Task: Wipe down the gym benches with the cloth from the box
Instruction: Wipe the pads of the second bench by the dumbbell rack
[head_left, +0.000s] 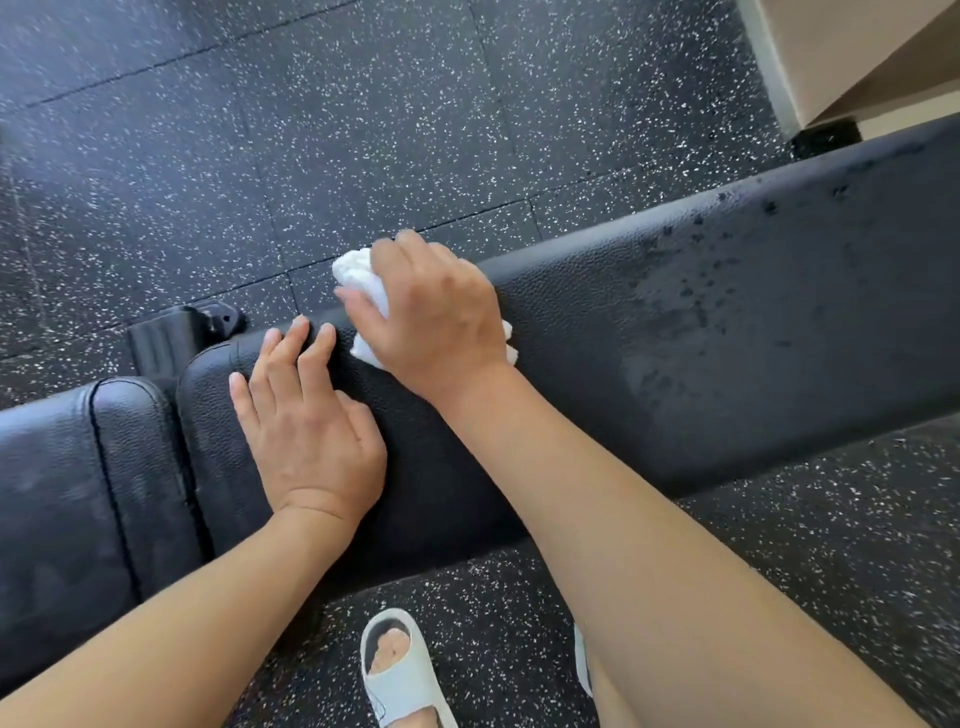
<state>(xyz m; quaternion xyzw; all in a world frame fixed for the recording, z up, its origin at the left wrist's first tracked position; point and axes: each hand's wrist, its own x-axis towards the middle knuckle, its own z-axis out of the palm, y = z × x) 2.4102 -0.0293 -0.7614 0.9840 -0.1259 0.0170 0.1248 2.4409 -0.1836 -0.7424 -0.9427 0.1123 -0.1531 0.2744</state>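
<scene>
The right hand (436, 306) grips the white cloth (358, 273) on the worktop (675, 353), the left hand (306, 415) rests flat beside it, and wet drops right of both hands seem unwiped.

Worktop pad (597, 364): black vinyl or leather-look cover, fine pebbled grain, low sheen; right part carries wet droplets and darker damp streaks. Seat pad (62, 493) on the left: same black cover, glossier, with a stitched seam along the edge. Cloth (358, 275): white, soft, crumpled, matt, looks like terry or paper towel, cannot tell which. Floor (311, 130): black rubber tiles with white flecks, matt, slightly rough, seams visible. Bracket (176, 332) behind the pads: black, smooth, semi-gloss, metal or plastic unclear. Sandal (400, 680): pale, matt, foam-like
</scene>
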